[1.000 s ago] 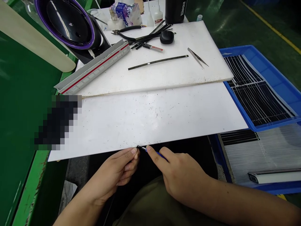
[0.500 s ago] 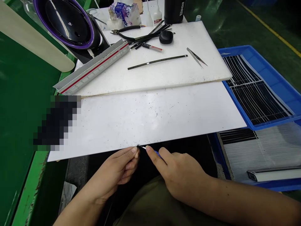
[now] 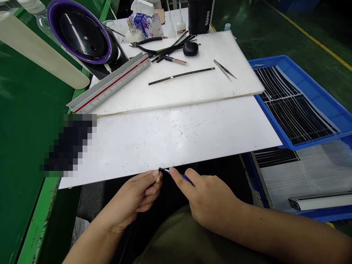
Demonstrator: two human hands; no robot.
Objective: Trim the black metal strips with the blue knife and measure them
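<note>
Board edge [image 3: 220, 156] runs at twelve o'clock; left hand [image 3: 141, 192] pinches tiny dark piece [image 3: 160, 169], right hand [image 3: 205, 196] grips slim blue tool [image 3: 187, 179].

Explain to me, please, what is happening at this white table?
A person's bare right hand holds a slim blue-handled tool. Its metal tip points at a small dark piece pinched in the bare left hand, near the front edge of the white board. Beyond, a thin dark strip and silver metal tweezers lie on the thick white slab.
</note>
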